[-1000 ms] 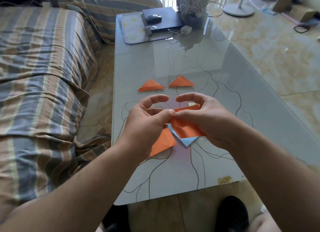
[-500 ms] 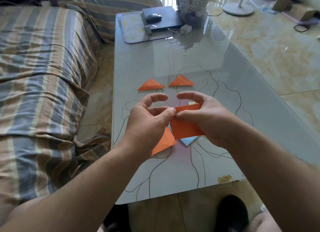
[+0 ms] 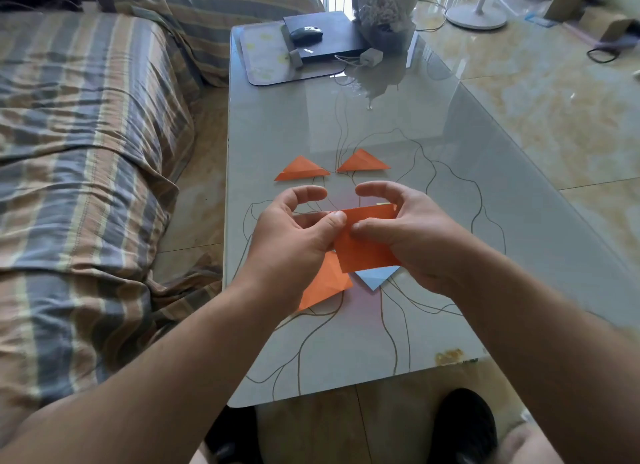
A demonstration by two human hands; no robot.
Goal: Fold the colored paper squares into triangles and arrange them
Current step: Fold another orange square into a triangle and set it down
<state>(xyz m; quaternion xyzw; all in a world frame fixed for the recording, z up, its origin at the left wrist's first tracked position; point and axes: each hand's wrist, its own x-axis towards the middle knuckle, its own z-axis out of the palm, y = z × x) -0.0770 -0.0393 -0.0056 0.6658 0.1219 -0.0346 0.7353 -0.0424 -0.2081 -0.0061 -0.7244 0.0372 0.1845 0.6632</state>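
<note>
Left fingers: the left hand (image 3: 294, 235) pinches the left edge of the orange paper sheet (image 3: 367, 245) between thumb and curled fingers; index arched above, apart.
Right fingers: the right hand (image 3: 415, 235) clamps the sheet's right side, thumb pressed on its face.
Held sheet: partly folded, lifted above the glass table (image 3: 450, 186).
Under the sheet: a folded orange triangle (image 3: 325, 283) and a light-blue paper tip (image 3: 374, 277).
Beyond the sheet: two orange paper triangles, left (image 3: 302, 169) and right (image 3: 363, 161), side by side, just apart.
</note>
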